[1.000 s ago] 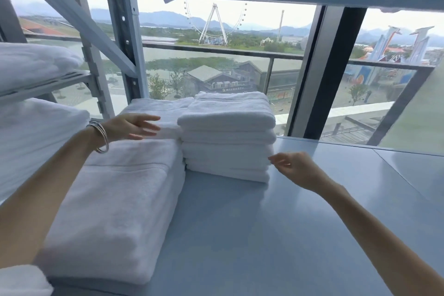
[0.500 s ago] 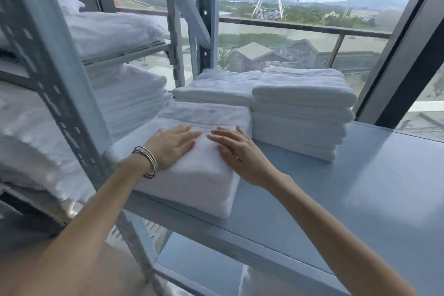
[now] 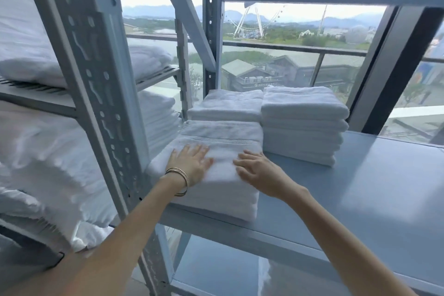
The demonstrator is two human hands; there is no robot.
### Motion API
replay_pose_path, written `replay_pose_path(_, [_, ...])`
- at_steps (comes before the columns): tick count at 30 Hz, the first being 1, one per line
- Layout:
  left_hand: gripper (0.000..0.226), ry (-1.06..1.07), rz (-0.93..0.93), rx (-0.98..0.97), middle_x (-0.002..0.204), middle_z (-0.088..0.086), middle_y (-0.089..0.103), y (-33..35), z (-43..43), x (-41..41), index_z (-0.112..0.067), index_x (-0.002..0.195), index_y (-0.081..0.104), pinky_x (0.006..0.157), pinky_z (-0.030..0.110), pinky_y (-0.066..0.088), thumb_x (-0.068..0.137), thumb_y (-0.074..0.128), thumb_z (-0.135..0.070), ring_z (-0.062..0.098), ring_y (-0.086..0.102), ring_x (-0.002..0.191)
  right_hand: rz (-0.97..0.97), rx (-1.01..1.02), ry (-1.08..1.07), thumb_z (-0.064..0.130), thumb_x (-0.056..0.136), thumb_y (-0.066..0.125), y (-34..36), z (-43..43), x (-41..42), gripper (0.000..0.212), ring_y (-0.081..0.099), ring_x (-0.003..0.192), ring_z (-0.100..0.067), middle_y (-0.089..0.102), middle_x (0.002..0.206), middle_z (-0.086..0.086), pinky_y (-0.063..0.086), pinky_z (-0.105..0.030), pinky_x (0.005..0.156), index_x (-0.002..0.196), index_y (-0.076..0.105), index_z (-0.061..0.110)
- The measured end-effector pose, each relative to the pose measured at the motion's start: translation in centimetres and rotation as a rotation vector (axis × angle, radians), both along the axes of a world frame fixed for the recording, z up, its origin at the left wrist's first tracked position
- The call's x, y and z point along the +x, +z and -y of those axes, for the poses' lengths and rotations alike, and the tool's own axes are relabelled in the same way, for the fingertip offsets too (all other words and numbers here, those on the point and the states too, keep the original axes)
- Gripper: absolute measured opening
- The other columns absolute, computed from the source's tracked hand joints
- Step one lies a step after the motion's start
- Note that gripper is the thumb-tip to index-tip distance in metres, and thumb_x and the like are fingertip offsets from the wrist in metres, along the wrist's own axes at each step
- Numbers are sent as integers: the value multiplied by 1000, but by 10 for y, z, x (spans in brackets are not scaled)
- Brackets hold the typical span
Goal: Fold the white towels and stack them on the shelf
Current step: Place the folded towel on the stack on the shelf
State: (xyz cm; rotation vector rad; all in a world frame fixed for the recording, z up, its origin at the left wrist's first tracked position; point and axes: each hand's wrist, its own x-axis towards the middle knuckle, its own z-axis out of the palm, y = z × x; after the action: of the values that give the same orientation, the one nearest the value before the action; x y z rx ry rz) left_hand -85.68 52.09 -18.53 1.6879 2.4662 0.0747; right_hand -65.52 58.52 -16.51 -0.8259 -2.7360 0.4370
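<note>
The left hand (image 3: pixel 192 163) and right hand (image 3: pixel 259 172) are lying flat, fingers spread wide, pressing the front folded towel (image 3: pixel 216 193), which is sitting on the shelf (image 3: pixel 365 190). At its one o'clock a taller towel stack (image 3: pixel 302 127) is standing, touching it, and at twelve a lower stack (image 3: pixel 228 108).

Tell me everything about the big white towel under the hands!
The towel is white and fluffy-looking, folded into a thick, flat rectangle with a woven stripe across its far part. It lies on the blue-grey shelf near the front left corner. The left hand and the right hand rest flat on top with straight fingers. A taller towel pile stands right beside its far right corner.
</note>
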Motion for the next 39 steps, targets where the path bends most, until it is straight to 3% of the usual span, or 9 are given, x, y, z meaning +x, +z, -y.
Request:
replay_pose_path(10, [57,-63,-18,-69,156,-8,-6,12,-99,-24,-29,149,2,114,53,2,99,17,-50,22,-3,145,-80,90,-12,23,95,50,27,-62,-22,33,50,122,-18,52,136,-5,34,-25,103,123,59,10])
replay_pose_path(13, [55,19,-115,-106,158,-3,-2,16,-115,-40,-23,150,5,114,49,4,101,16,-44,22,0,145,127,164,-135,23,93,44,19,-90,-32,29,57,88,-32,60,91,-12,45,-32,73,67,55,14])
replay_pose_path(16, [48,130,-250,-23,156,-1,13,27,-136,-75,-20,145,25,110,49,16,98,29,-31,21,11,143,74,292,-283,18,87,44,34,-115,-42,31,49,66,-31,51,68,-11,37,-30,59,58,51,8])
replay_pose_path(20, [71,46,-138,143,158,-2,-1,28,-168,-93,-27,149,10,115,48,16,90,39,0,23,3,145,14,401,-177,2,86,42,45,-152,-91,27,60,95,-33,63,107,-12,48,-34,75,102,64,5])
replay_pose_path(24, [76,-37,-60,168,158,-1,5,14,-193,-97,-34,147,17,115,46,17,85,40,2,25,8,144,314,579,-218,2,89,43,34,-187,-132,29,52,115,-29,60,116,-10,18,-44,114,114,58,6])
replay_pose_path(28, [53,165,84,147,142,-1,42,9,-191,-107,-48,131,41,110,48,25,88,39,-16,26,38,131,507,586,-269,7,89,49,30,-206,-133,27,58,109,-25,64,114,-7,8,-47,114,111,63,12])
replay_pose_path(31, [47,334,-107,22,140,2,41,15,-189,-105,-43,130,45,108,55,15,90,35,-19,26,34,132,549,574,-253,7,90,46,40,-209,-123,26,58,108,-27,62,115,-8,6,-49,114,110,62,10])
replay_pose_path(34, [51,125,-327,188,154,0,22,25,-194,-91,-32,140,38,113,54,11,92,34,-15,22,18,141,474,523,-92,12,93,42,48,-211,-117,29,53,116,-26,59,123,-10,8,-47,115,117,59,10])
replay_pose_path(39, [42,-200,15,-31,155,-1,21,28,-204,-65,-34,143,31,115,42,16,102,26,-34,23,17,143,499,380,37,35,101,27,42,-201,-103,49,49,121,-29,62,114,-18,14,-41,116,106,63,4])
